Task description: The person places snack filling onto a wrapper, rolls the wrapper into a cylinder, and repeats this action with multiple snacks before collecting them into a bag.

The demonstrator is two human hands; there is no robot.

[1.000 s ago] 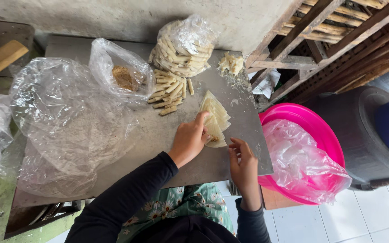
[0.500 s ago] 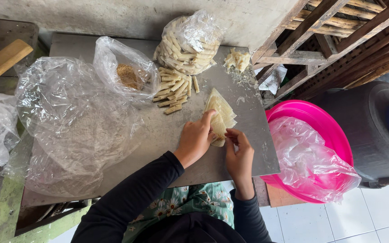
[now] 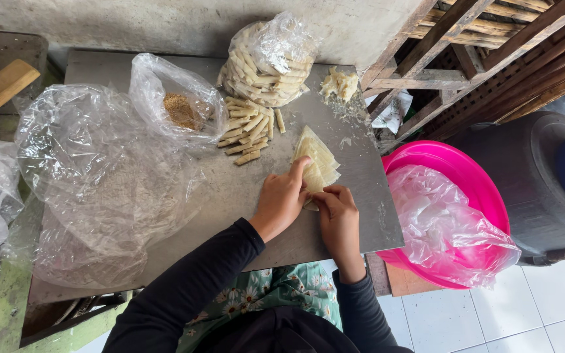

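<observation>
- While both hands work at the near right part of the metal worktop (image 3: 243, 196), everything below is placed relative to that worktop.
- Big crumpled clear plastic sheet (image 3: 93, 189): covers the worktop's left half, limp, would slide if brushed.
- Pink basin (image 3: 452, 189): just off the worktop's right edge, lined with a clear bag, sitting lower than the top.
- Clear bag of rolled pastry sticks (image 3: 269, 62): at the worktop's far edge, packed full; the plastic looks slippery, contents brittle.
- Small clear bag with brown crumbly filling (image 3: 181, 108): far-left of centre on the worktop, open mouth.
- Loose pile of finished rolls (image 3: 250, 131): on the worktop, just in front of the full bag. Thin, light, probably crack if squeezed.
- Stack of pale wrapper sheets (image 3: 318, 163): right of centre on the worktop, touching both hands at its near corner. Very thin, light, soft, tears easily; sheets likely cling together.
- Best grip, my read: pinch one sheet at a corner or edge with fingertips, peel slowly, don't grab the whole stack.
- Left hand (image 3: 282, 199): fingers extended, pressing flat on the stack's near-left edge, not closed round anything.
- Right hand (image 3: 338, 212): fingers curled, tips pinching at the stack's near corner; can't tell whether one sheet or several.
- Scrap lump of dough (image 3: 339, 84): far-right corner of the worktop, untouched.
</observation>
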